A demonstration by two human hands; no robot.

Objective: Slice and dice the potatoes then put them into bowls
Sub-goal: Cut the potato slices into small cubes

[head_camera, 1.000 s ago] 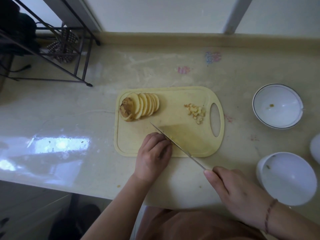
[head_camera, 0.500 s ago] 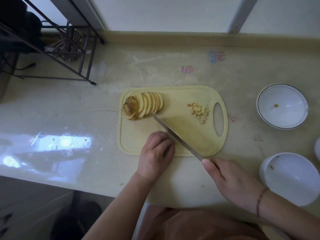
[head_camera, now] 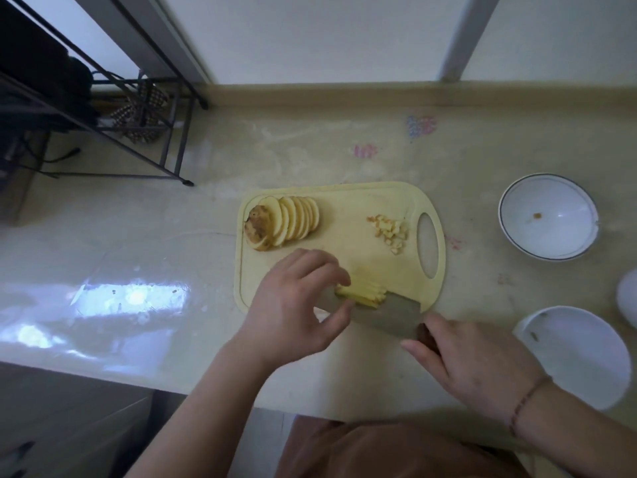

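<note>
On the pale yellow cutting board [head_camera: 344, 201], a fan of round potato slices [head_camera: 293, 222] leans against a brown-skinned end piece, with small dice [head_camera: 391, 231] near the handle hole. Left hand [head_camera: 296, 305] pinches cut strips [head_camera: 362, 294]; right hand [head_camera: 475, 370] grips the knife [head_camera: 389, 313].

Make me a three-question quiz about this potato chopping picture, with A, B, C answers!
1. Where is the diced pile?
A. in a bowl
B. on the board near its handle hole
C. on the counter

2. What colour is the board?
A. yellow
B. red
C. black

3. What does the right hand hold?
A. a bowl
B. nothing
C. the knife

Answers:
1 B, the cubes lie beside the oval hole.
2 A, it is pale yellow.
3 C, its fingers wrap the knife's handle, the blade by the strips.
</note>
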